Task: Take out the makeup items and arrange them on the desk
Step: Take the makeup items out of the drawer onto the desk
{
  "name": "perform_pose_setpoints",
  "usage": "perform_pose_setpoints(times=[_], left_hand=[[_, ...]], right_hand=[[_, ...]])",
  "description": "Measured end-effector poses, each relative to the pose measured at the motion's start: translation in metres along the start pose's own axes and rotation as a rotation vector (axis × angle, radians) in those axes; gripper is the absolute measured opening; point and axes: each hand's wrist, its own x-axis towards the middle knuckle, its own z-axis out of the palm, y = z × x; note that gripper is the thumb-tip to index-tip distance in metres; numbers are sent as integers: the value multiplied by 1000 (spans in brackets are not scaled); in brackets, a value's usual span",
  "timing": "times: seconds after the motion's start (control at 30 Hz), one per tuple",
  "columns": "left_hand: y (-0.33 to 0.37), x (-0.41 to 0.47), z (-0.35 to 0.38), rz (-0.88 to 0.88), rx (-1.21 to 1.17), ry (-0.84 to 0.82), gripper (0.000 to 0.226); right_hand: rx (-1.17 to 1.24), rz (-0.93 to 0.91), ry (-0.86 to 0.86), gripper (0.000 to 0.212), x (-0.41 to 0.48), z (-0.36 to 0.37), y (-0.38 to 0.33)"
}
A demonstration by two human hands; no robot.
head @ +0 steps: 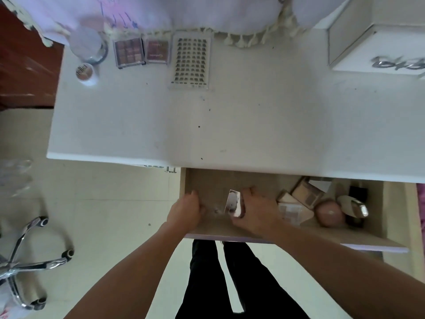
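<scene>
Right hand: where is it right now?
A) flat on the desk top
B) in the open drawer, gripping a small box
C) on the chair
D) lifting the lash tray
B: the right hand curls round a small box inside the open drawer, below the front edge of the desk.
</scene>
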Motion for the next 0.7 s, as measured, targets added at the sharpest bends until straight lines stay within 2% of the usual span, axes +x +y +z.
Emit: perform_pose_setpoints(times=[0.17, 0.3, 0.43, 0.7], left_hand=[[-5, -29, -49, 20, -95, 84, 20], [-7, -40, -106, -28, -217, 199, 19], [-14, -32, -157, -72, -332, 287, 16], [-32, 28, -235, -100, -331, 356, 20]], right_hand=[[134, -76, 70, 63, -37, -39, -12], [150, -152, 158, 60, -26, -99, -20], [145, -124, 243, 60, 9, -164, -26], [29, -2, 291, 76, 104, -259, -40]])
